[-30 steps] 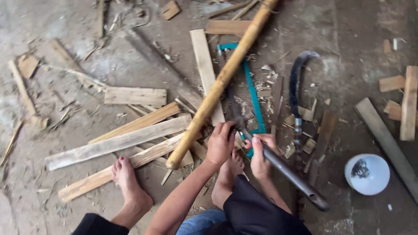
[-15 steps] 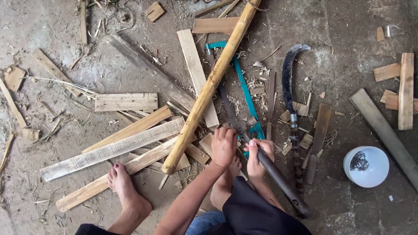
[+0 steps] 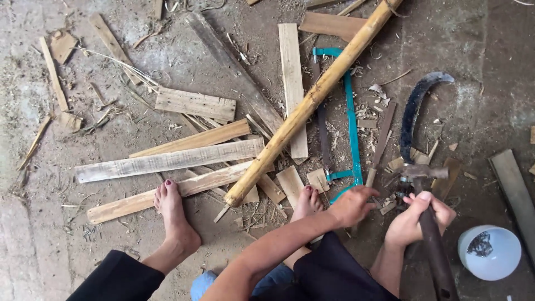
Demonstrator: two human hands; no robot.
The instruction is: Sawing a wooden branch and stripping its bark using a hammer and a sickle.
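The floor (image 3: 479, 39) is bare, grey-brown concrete, stained and dusted with sawdust, wood shavings and splinters. Flat wooden planks (image 3: 167, 160) and shorter offcuts (image 3: 195, 103) lie scattered across its left and centre areas, some overlapping and others well apart, while a dark board (image 3: 515, 187) lies at the right edge beside a white plastic bucket (image 3: 490, 253) that stands on the floor. Lighting is even, diffuse daylight with soft shadows, and no walls, windows or furniture appear in the head view.
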